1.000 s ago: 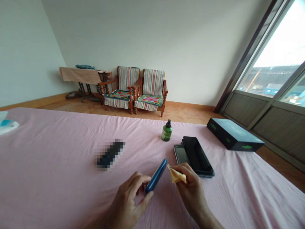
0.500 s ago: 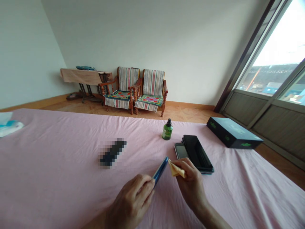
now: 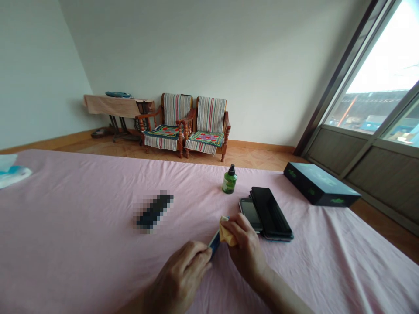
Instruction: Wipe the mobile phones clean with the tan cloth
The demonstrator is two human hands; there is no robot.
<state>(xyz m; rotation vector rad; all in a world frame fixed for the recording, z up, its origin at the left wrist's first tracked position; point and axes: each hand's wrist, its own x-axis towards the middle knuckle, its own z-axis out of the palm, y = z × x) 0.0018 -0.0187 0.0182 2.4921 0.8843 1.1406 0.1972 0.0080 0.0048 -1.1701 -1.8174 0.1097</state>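
My left hand (image 3: 181, 279) is closed on the near end of a blue phone (image 3: 215, 241), which is tilted on edge over the pink tablecloth (image 3: 81, 226). My right hand (image 3: 244, 246) pinches a small yellow cloth (image 3: 225, 233) and presses it against the phone's far end, covering most of it. A green spray bottle (image 3: 229, 179) stands just beyond. Right of my hands lies a stack of dark phones (image 3: 270, 212).
A blurred dark object (image 3: 153, 211) lies on the cloth to the left. A black box (image 3: 319, 184) sits at the far right edge. A tissue pack (image 3: 9, 171) is at the far left. Two wooden chairs (image 3: 185, 124) and a side table stand by the back wall.
My right hand has moved left with the yellow cloth, from beside the phone onto its far end. The left hand keeps its hold; the phone sits lower.
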